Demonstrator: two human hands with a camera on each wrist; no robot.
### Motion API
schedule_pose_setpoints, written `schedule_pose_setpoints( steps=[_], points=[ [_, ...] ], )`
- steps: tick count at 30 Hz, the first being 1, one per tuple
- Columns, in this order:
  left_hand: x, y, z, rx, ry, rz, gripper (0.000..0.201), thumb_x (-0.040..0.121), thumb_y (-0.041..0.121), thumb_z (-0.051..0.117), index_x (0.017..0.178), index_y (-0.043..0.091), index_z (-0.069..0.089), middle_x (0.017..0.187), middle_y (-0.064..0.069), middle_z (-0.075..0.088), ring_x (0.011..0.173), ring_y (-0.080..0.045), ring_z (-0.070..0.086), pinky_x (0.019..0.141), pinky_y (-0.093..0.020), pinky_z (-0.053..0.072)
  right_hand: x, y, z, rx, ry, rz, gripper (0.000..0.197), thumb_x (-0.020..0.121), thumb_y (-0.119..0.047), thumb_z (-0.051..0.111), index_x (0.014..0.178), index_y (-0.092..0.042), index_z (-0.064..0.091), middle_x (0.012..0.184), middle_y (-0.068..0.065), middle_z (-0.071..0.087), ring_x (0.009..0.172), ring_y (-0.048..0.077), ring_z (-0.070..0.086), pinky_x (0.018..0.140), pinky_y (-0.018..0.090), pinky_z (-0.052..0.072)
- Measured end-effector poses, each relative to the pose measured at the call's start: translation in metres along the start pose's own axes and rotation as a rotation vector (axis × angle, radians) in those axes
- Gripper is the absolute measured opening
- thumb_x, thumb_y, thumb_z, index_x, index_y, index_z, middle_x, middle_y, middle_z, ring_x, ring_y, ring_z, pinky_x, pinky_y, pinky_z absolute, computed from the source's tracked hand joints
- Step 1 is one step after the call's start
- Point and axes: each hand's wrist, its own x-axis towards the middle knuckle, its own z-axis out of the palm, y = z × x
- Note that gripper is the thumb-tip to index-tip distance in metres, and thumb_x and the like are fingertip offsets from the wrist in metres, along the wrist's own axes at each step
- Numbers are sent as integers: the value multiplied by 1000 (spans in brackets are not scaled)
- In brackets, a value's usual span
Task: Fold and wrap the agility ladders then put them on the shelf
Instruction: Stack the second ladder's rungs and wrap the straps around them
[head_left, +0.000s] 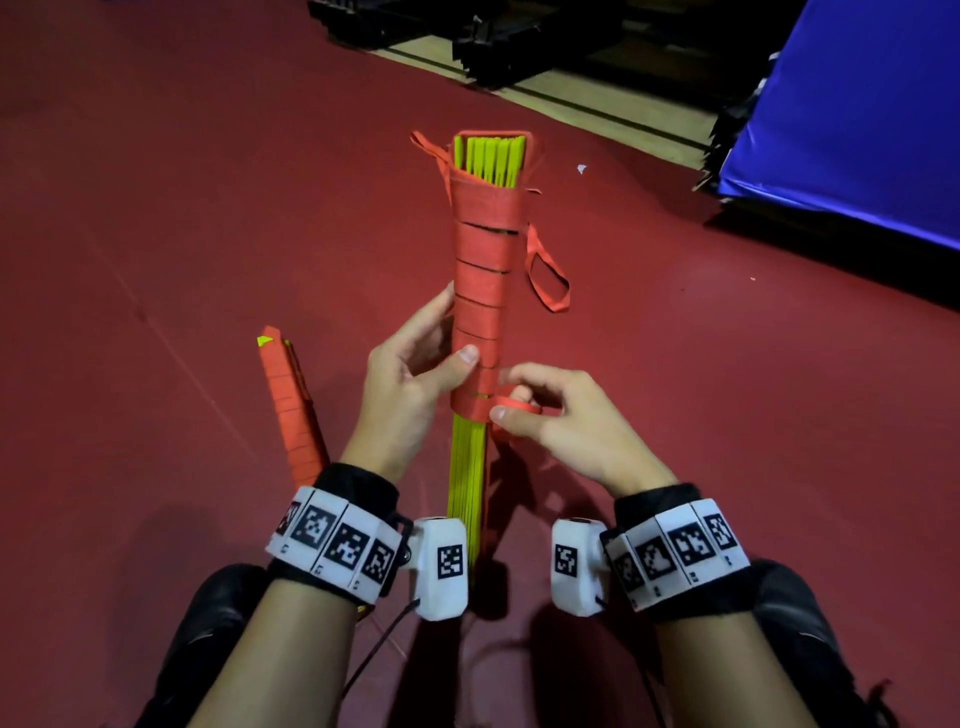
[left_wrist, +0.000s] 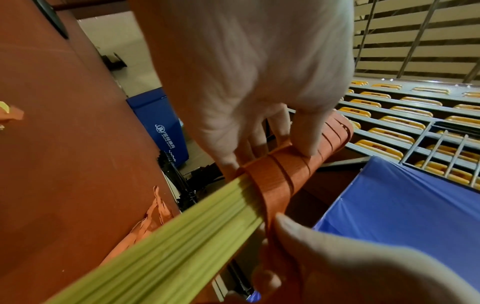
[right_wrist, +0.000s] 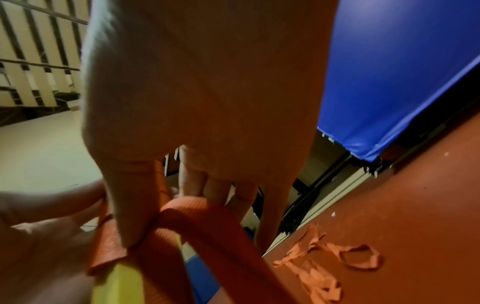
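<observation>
A bundle of yellow-green ladder rungs (head_left: 467, 483) stands nearly upright in front of me, its upper half bound in turns of red strap (head_left: 480, 270). My left hand (head_left: 415, 364) grips the wrapped part, thumb across the front. My right hand (head_left: 540, 410) pinches the loose strap (head_left: 511, 404) at the lowest turn. In the left wrist view the rungs (left_wrist: 168, 242) run under the strap turns (left_wrist: 280, 174). The right wrist view shows the strap (right_wrist: 197, 222) looped over my fingers. A second wrapped ladder (head_left: 291, 410) lies on the floor to the left.
The red floor (head_left: 156, 234) spreads all around. A blue padded mat (head_left: 852, 114) stands at the right. Black folded frames (head_left: 498, 41) lie at the back. Loose strap loops (right_wrist: 337, 257) trail on the floor. Tiered yellow seats (left_wrist: 405, 121) show in the left wrist view.
</observation>
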Motion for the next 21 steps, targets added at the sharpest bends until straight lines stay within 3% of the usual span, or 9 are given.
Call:
schedule_pose_setpoints(
  steps=[2,4,6,8,11,14,17,21],
  points=[
    [-3,0,-2,73,12,22,67,86,22,71,149,10,52,139,-12,65,125,-18,62,113,-40,46,1,-1,4,2,73,-3,23,76,-35,79,95,-24,71,68,-15,53,75,8,50,82,34,45],
    [-8,-1,-2,242,52,98,71,86,29,75,151,27,49,132,3,66,116,-10,66,102,-29,52,2,-2,6,-85,130,-14,24,73,-39,79,90,-24,70,66,-16,55,74,8,51,79,33,45],
    [-12,1,-1,309,109,130,85,83,22,83,153,44,39,118,14,66,104,-6,68,93,-22,53,1,-3,6,-156,165,-20,23,73,-43,79,88,-27,70,66,-15,57,75,8,53,78,24,44],
    [-14,2,0,305,132,126,94,86,14,83,154,51,30,111,18,65,107,-9,68,99,-24,52,-1,-4,5,-177,160,-10,22,75,-47,79,90,-33,71,73,-11,64,79,9,58,83,12,41],
    [-15,4,-1,298,128,139,92,90,6,77,155,49,28,108,20,67,109,-9,66,105,-25,50,-3,-4,0,-137,109,4,20,84,-31,81,102,-36,75,87,-7,70,93,4,60,96,16,41],
    [-16,4,-1,262,100,140,81,90,-5,72,149,40,39,95,29,71,95,4,67,100,-18,48,-4,-4,-10,-258,88,-7,26,86,-33,79,112,-35,75,94,-12,69,100,-2,55,98,24,42],
    [-18,5,1,202,109,94,70,89,-9,71,139,37,55,101,20,75,105,3,69,101,-17,50,-5,-4,-19,-315,71,-89,25,87,-34,78,112,-33,75,88,-16,68,97,3,49,91,22,40],
    [-20,4,1,95,89,70,63,89,-2,71,138,35,60,116,1,77,113,-16,71,102,-38,55,-6,-8,-21,-285,8,-118,19,90,-29,76,103,-41,71,84,-12,63,90,6,46,86,23,39]
  ],
)
